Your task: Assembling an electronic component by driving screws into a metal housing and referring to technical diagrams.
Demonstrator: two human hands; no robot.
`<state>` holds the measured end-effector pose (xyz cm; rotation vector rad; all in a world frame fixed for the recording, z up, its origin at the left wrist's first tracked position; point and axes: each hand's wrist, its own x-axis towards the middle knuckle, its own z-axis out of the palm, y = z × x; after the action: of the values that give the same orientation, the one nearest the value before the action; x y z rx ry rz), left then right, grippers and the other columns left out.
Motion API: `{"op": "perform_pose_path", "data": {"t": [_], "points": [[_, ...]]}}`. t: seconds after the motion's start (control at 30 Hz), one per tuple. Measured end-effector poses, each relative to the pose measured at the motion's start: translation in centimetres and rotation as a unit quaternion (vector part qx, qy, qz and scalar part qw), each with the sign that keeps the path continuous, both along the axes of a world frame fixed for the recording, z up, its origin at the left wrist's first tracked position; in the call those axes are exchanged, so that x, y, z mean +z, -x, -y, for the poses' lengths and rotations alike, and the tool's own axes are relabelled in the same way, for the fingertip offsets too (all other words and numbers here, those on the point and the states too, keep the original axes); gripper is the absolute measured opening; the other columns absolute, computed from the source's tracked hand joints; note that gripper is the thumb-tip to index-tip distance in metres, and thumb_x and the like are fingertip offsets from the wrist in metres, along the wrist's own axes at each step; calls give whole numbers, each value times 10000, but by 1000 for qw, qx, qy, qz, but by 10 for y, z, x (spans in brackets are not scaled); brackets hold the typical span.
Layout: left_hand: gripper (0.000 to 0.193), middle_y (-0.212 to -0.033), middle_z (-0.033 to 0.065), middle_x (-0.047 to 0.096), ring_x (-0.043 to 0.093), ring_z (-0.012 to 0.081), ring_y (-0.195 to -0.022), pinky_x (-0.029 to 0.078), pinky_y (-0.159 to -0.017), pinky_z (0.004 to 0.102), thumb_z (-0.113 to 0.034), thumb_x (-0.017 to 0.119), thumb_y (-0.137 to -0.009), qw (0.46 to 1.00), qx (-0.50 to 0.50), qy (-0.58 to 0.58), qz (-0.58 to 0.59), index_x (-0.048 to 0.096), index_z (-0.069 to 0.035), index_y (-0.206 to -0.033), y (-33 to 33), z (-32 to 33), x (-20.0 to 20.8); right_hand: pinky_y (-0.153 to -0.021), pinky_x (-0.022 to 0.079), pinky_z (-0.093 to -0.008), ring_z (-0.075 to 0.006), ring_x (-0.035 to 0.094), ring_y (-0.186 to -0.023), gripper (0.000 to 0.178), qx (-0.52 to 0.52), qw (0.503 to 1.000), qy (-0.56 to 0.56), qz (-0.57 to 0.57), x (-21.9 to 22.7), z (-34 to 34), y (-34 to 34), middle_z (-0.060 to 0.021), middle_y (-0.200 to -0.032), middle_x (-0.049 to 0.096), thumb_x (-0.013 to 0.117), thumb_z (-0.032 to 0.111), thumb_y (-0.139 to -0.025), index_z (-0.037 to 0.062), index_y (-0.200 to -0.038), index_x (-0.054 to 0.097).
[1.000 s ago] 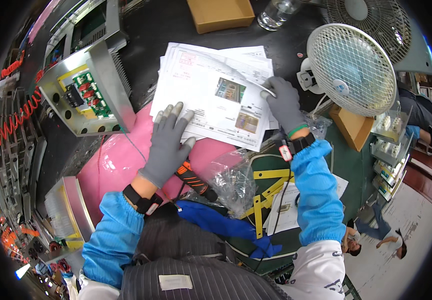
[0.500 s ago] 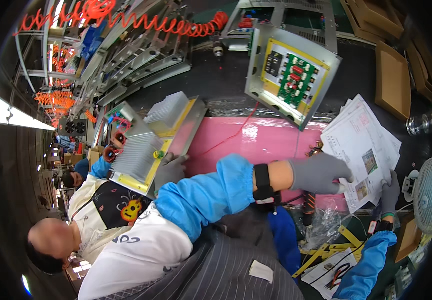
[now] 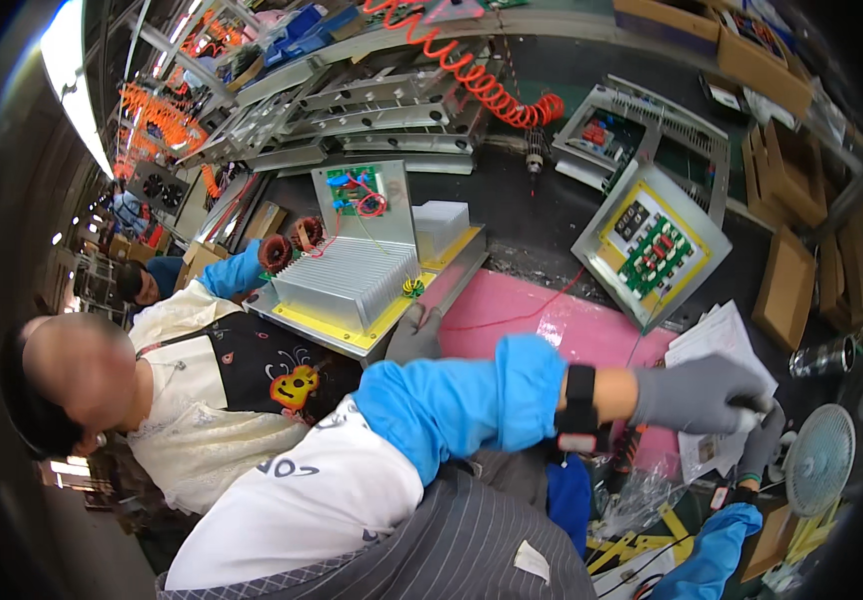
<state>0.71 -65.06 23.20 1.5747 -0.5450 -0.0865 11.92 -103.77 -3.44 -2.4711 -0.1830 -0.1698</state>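
Note:
My left hand [image 3: 702, 396], in a grey glove, reaches across over white paper sheets [image 3: 727, 335] with its fingers drawn together. Whatever is between its fingertips is too small to make out. Close beside those fingertips is my gloved right hand [image 3: 764, 440], at the sheets' right edge. Its fingers look bent, partly hidden by the left hand, and what they hold is unclear. Beyond the sheets, a metal housing [image 3: 697, 285] stands tilted, with a green circuit board [image 3: 655, 258] on a yellow plate inside. A pink sheet [image 3: 512, 305] lies to the left of the papers.
At left a co-worker's gloved hand [image 3: 417, 335] touches a finned heatsink assembly [image 3: 347, 285]. A coiled red hose [image 3: 482, 82] carries a hanging screwdriver [image 3: 535, 150]. Stacked metal frames [image 3: 382, 115] stand behind. Cardboard boxes [image 3: 792, 285], a metal can [image 3: 822, 358] and a fan [image 3: 820, 460] are at right.
My left hand has moved right across the papers, close to my right hand, and its fingers have drawn together. The whole view has turned and shifted.

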Motion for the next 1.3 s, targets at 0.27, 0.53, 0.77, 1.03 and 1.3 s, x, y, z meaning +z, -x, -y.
{"op": "perform_pose_path", "data": {"t": [0.27,0.53,0.77,1.03,1.3], "points": [[335,-1098,160,699,677,287,-1026,513,-922,380,-183,616,-884,997,26,7,-74,648,-20,-1175,61,8,-34,-1100,393,-390,-303,512,-1291,546,107,963,-242,-54,93,-202,-59,-207,-1426,498,645,113,-897,-7,-1401,471],[320,-1087,110,712,680,230,-922,523,-864,358,-194,606,-933,985,72,-72,-142,647,-43,-1212,75,-39,-34,-1037,427,-361,-236,526,-1231,695,214,838,-436,-247,99,-304,-95,-136,-1365,518,676,333,-910,6,-1454,392],[263,-1015,104,714,676,225,-923,517,-851,358,-164,592,-914,989,109,-57,-81,666,-27,-1126,83,-44,-40,-1004,457,-397,-241,562,-1180,570,210,820,-473,-244,85,-325,-101,-131,-1297,546,619,302,-937,6,-1391,442],[266,-1061,81,713,672,216,-957,517,-876,351,-211,605,-928,979,169,-50,-104,674,-65,-1139,82,-62,-46,-934,515,-377,-242,648,-1051,459,270,800,-490,-217,108,-346,-81,-137,-1168,643,603,203,-870,-37,-1259,568],[317,-1152,116,692,651,235,-1090,501,-958,365,-216,586,-971,932,255,-116,-229,635,-30,-1223,134,-123,-36,-970,459,-342,-218,590,-1073,438,143,863,-484,-21,100,-355,-46,-108,-1169,599,593,19,-789,-11,-1224,555]]}}
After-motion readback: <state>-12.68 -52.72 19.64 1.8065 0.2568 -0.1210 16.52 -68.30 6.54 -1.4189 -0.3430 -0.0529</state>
